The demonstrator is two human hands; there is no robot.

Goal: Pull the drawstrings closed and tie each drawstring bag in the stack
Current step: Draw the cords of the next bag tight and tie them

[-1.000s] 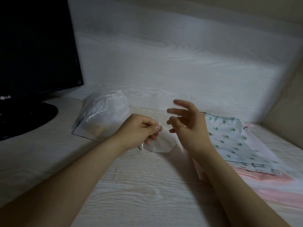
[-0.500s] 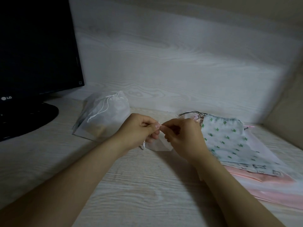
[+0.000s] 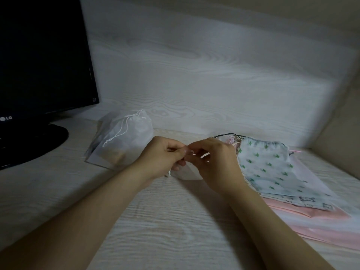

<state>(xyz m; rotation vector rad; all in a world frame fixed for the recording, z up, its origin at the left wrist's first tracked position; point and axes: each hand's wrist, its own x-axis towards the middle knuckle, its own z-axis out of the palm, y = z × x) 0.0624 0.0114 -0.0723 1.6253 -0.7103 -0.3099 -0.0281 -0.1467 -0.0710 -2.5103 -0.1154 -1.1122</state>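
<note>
White sheer pouch: the small white sheer drawstring bag point(image 3: 188, 173) lies on the pale wood-grain surface point(image 3: 155, 221), right between the two hands and mostly tucked under them.
Left hand: the left hand point(image 3: 162, 155) is curled in, fingers point(image 3: 179, 152) pinching at the bag's mouth.
Right hand: the right hand point(image 3: 216, 162) meets it tip to tip, fingers point(image 3: 196, 151) narrowed to a pinch on the same spot.
Step, as I read it: a knot is being worked in this bag's drawstring.
Waiting stack: a white fabric bag printed with green cacti point(image 3: 266, 168) tops flat pink bags point(image 3: 311, 228), just beside the right wrist.
Done pile: a tied white sheer bag with a white cord point(image 3: 124, 141) sits near the black monitor point(image 3: 42, 55).
Risk one: such a thin cord could slip from the pinch, leaving the knot slack and the mouth free to reopen.
Risk two: the right forearm is close to the stack's edge, so a sideways tug could drag the cactus bag.
Hard to see: the cord at the pinch is blurred, so I cannot tell whether a knot exists. The bag's mouth is hidden by the fingers, and the stack runs off the right edge, count unknown.
</note>
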